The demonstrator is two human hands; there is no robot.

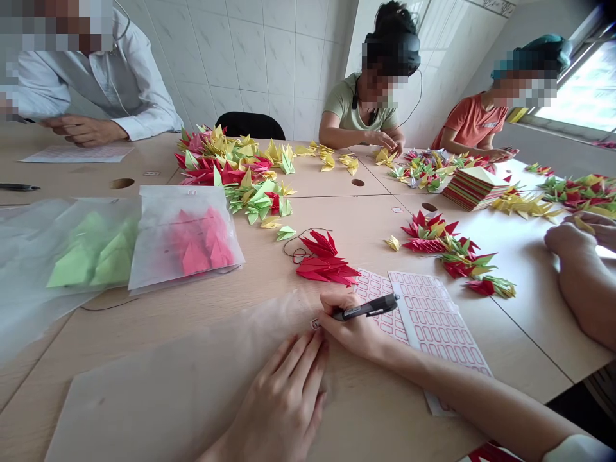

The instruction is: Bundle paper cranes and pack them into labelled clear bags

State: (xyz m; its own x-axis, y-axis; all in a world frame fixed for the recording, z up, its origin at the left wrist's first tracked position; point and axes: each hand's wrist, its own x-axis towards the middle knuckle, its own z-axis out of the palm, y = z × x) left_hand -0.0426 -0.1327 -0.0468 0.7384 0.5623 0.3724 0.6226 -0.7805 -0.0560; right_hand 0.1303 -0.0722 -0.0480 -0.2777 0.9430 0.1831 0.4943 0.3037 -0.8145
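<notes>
My right hand (353, 324) is closed around a black pen (368, 307), its writing end down by a small label (315, 324) on a frosted plastic bag (168, 372). Flat on that bag rests my left hand (289, 391), fingers stretched out, the fingertips just below the label. Under and beyond my right wrist lie sheets of red-bordered labels (433, 314). A bunch of red folded paper cranes (327, 260) with dark thread sits just past my right hand.
Filled bags with green (94, 256) and pink folded paper (202, 240) lie at left. Mixed paper cranes (240, 167) are heaped mid-table; a string of cranes (452, 253) and a stack of coloured paper (474, 188) lie right. Several people sit around; another person's hands (577, 237) reach in at right.
</notes>
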